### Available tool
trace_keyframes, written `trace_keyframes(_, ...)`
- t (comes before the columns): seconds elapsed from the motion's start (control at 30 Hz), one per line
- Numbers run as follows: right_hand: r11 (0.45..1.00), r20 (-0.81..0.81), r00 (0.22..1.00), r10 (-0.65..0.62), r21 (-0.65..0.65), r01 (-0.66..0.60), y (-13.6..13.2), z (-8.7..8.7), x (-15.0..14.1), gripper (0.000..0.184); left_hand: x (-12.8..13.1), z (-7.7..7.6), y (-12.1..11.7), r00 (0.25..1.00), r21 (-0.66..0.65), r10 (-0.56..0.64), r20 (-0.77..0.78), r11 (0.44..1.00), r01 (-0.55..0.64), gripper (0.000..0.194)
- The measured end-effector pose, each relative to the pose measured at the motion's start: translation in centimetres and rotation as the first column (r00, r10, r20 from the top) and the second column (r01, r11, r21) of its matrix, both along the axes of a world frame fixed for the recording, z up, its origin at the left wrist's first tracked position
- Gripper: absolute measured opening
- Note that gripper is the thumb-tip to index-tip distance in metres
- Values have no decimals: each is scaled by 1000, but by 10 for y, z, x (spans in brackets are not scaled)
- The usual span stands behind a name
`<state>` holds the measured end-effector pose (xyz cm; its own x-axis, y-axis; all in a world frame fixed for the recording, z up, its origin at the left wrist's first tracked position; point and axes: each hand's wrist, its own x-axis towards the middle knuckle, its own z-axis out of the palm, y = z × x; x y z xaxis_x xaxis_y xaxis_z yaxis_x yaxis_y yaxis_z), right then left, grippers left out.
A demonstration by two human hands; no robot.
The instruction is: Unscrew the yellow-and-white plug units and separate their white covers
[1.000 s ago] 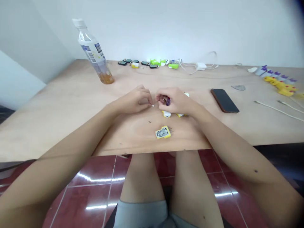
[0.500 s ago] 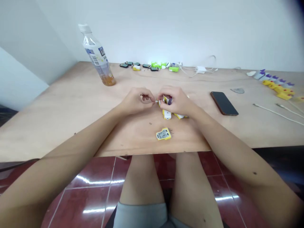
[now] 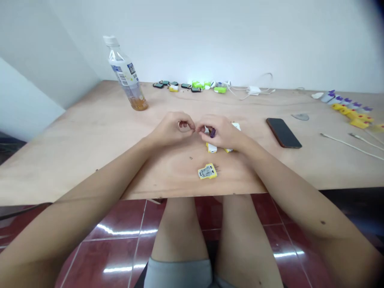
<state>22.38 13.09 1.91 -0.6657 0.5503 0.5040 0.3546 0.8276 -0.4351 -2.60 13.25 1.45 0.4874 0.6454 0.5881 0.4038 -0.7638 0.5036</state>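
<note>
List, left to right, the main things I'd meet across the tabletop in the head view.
White-capped clear plastic bottle, left hand, right hand holding a small dark purple object, flat black phone, row of purple-topped grey pieces.

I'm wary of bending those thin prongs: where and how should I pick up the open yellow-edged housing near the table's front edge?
I'd pinch the housing by its near and far side walls, coming from above and the left: it lies flat, hollow side up, and the prongs stick out on the right.
</note>
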Motion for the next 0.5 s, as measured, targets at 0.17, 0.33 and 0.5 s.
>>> trace_keyframes(0.17,1000,-29,1000,-8,-23,8,-2,2,0,17,0,0,0,1000,-9,-4,-3,1000,4,10)
trace_keyframes(0.33,997,-15,1000,8,80,-7,-1,3,0,13,-1,-1,0,1000,2,2,-14,1000,-2,9)
trace_keyframes(0.5,995,0,1000,21,99,-21,1,1,0,16,-1,1,0,1000,19,-19,-10,1000,19,8)
